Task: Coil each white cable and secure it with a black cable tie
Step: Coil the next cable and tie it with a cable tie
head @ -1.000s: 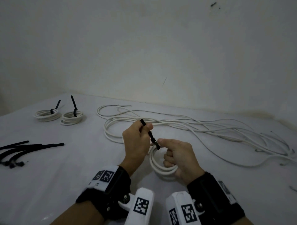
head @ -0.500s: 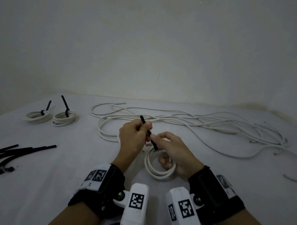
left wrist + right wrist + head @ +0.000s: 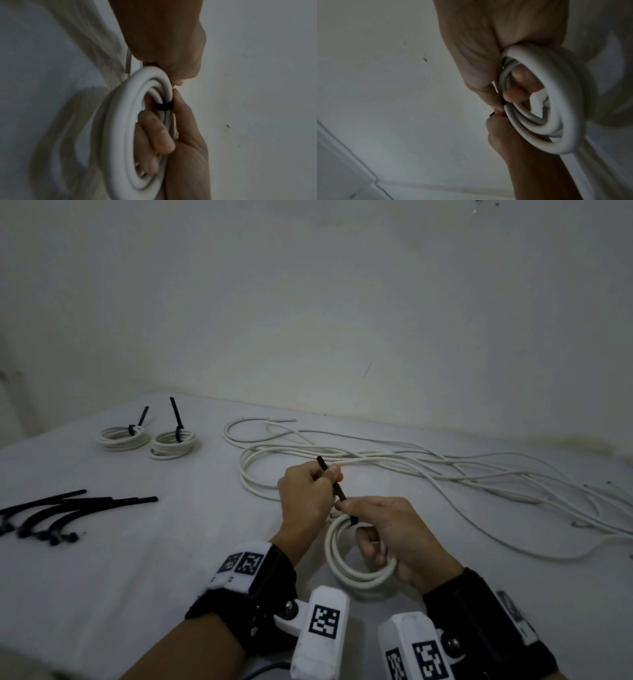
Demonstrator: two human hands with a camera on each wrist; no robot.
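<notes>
Here your right hand [image 3: 394,529] clamps the coiled white cable [image 3: 346,571] while your left hand [image 3: 305,501] pinches the black cable tie [image 3: 337,491] tail; next, judged, pull it snug.

1. Lighting: dim, cool grey across all views; no glare.
2. Shadows: soft; the coiled cable [image 3: 120,135] casts a broad diffuse shadow leftward.
3. Wrist views: noisy, blurred at near range.
4. Head view: wide-angle edge curvature.
</notes>
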